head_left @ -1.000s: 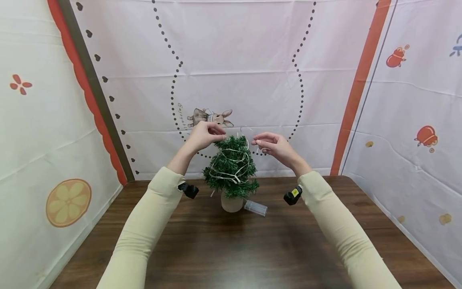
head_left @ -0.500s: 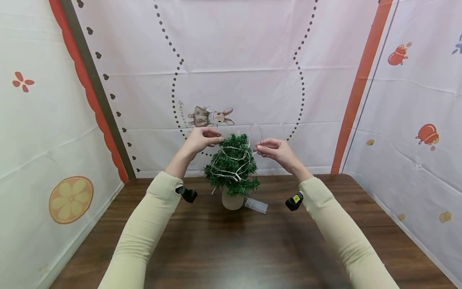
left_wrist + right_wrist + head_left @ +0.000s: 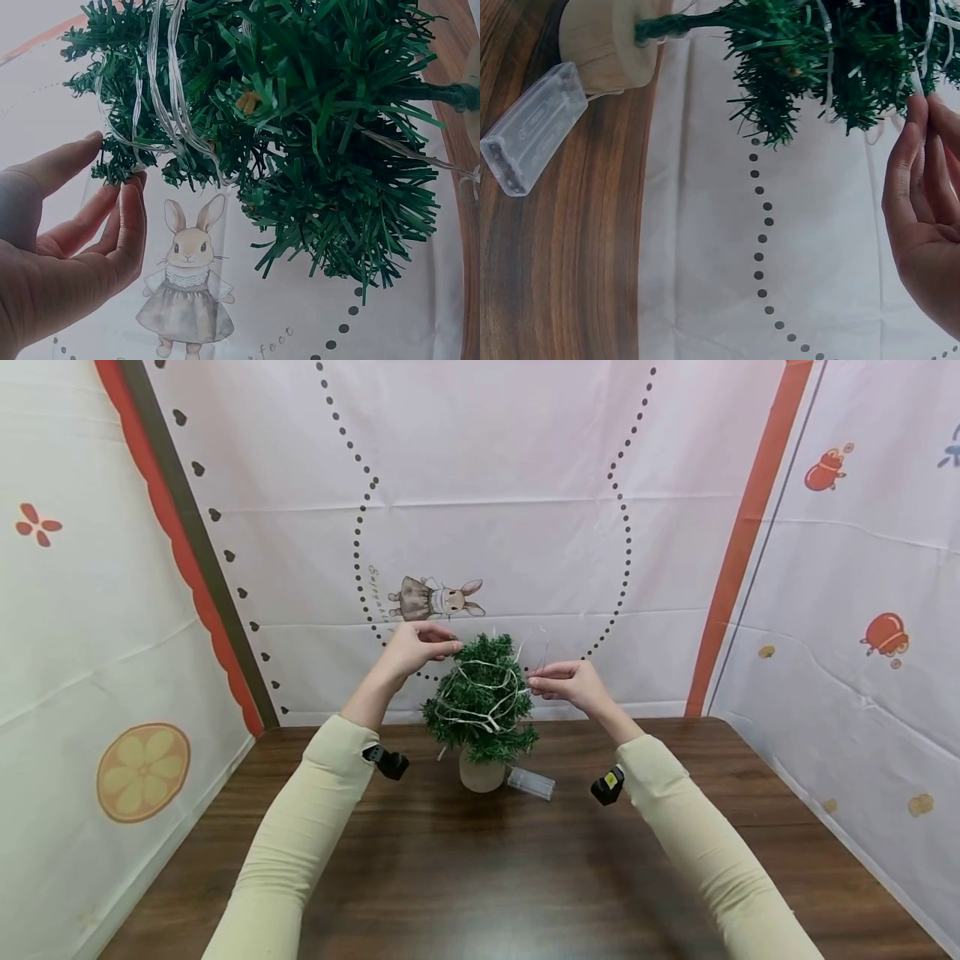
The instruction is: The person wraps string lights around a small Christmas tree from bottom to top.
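Note:
A small artificial Christmas tree (image 3: pixel 480 693) stands upright in a round light wooden base (image 3: pixel 482 774). Clear string lights (image 3: pixel 491 724) wrap around its branches in several loops. My left hand (image 3: pixel 416 650) is at the upper left of the tree; in the left wrist view its thumb and fingers pinch a branch tip (image 3: pixel 112 166) beside the strands. On the other side, my right hand (image 3: pixel 573 685) pinches the string light wire (image 3: pixel 917 81) between thumb and fingers, close to the branches. A thin loose end of wire rises above that hand.
The lights' clear battery box (image 3: pixel 531 783) lies on the brown wooden table (image 3: pixel 480 877), just right of the base. Printed cloth (image 3: pixel 495 460) hangs behind the table and on both sides. A camera sits on each wrist.
My right hand has moved down a little with the wire, drawing it closer along the tree's right side. The left hand has shifted slightly left and down, remaining by the treetop.

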